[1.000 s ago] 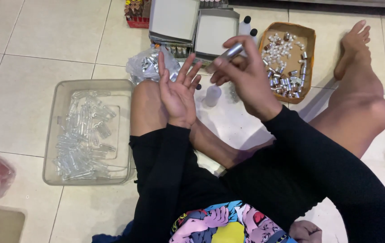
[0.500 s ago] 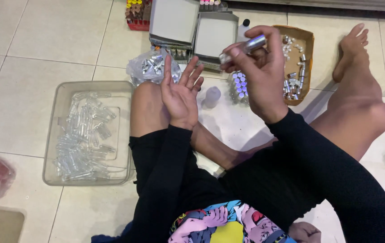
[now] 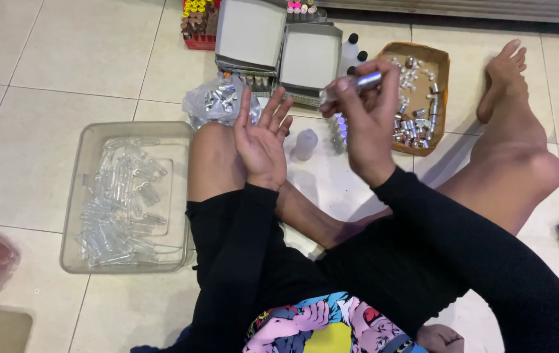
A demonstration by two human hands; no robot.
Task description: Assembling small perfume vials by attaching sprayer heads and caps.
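Head view: a small silver-capped vial (image 3: 353,85) is pinched in the closed right hand (image 3: 366,124) above the tiled floor (image 3: 70,72), while the left hand (image 3: 263,140) is held open and empty; a slackened pinch could see it dropped among the caps in the cardboard tray (image 3: 438,98).

Several packages lie on a tiled floor around a seated person. At far centre, two grey cardboard boxes (image 3: 250,33) stand open side by side, their pale lids raised. Left of them sits a red crate (image 3: 199,19) packed with small capped bottles in yellow and dark colours. At far right lies a shallow brown cardboard tray (image 3: 441,65) of small silver caps. A crumpled clear plastic bag (image 3: 217,101) of silver pieces rests near the boxes. At left is a clear plastic tub (image 3: 90,150) of transparent tubes.
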